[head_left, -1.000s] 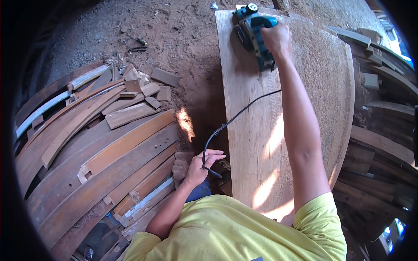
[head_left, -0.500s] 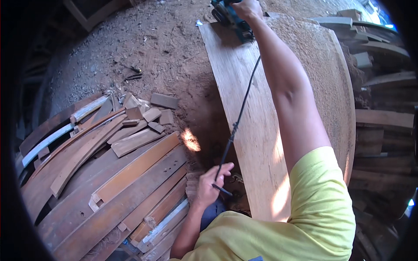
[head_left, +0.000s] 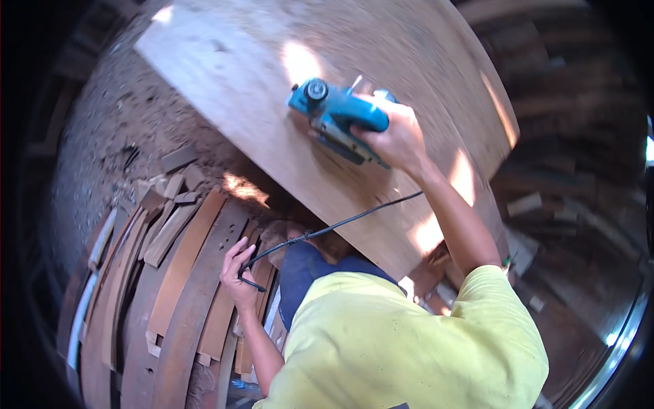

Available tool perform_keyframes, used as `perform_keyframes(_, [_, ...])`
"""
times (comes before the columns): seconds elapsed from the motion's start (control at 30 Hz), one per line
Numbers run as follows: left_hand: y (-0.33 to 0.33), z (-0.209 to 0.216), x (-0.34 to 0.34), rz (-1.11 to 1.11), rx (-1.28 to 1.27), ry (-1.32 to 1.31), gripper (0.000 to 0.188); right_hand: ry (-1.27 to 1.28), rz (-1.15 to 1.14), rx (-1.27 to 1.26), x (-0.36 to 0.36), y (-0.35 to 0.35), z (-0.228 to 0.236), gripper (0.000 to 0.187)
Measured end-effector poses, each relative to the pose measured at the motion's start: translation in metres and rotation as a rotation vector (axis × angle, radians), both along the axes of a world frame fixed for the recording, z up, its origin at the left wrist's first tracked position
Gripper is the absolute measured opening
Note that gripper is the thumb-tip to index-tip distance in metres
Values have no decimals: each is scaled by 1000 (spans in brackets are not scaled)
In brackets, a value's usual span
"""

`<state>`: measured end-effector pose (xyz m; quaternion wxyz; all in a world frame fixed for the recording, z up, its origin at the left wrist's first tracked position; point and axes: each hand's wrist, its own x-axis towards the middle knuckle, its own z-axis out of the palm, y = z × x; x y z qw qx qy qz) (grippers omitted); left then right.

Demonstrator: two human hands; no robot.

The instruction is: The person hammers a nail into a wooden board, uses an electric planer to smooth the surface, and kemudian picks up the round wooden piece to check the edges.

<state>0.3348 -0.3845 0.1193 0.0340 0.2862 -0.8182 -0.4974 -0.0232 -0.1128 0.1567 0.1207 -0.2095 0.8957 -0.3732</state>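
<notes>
My right hand is wrapped round the handle of a teal electric planer. The planer is tilted over a broad pale wooden board; whether its sole touches the wood I cannot tell. A black power cord runs from beneath my right forearm across the board's near edge to my left hand. There, my left hand holds the cord between thumb and fingers, beside my left thigh, with a short bent length sticking out below the grip.
Stacked planks lie to the left, with small wood offcuts at their far end. Beyond them is dusty ground with a small dark tool. More timber, blurred, fills the right side. Sunlit patches fall on the board.
My right hand has brought the planer back from the board's far end toward me. The view has turned, so the board now lies slantwise. My left hand keeps hold of the cord.
</notes>
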Motion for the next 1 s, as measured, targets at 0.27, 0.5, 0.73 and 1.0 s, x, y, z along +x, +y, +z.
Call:
perform_keyframes(0.27, [166,19,-10,-427,255,-93,62,-126,-62,223,198,273,6,45])
perform_keyframes(0.5, [286,26,38,-704,229,-127,61,-172,-273,138,327,422,-1,51])
perform_keyframes(0.73, [311,35,74,-722,87,-11,43,-146,-236,152,322,428,7,50])
perform_keyframes(1.0, [303,42,95,-466,199,26,61,-32,-168,126,287,386,-15,40])
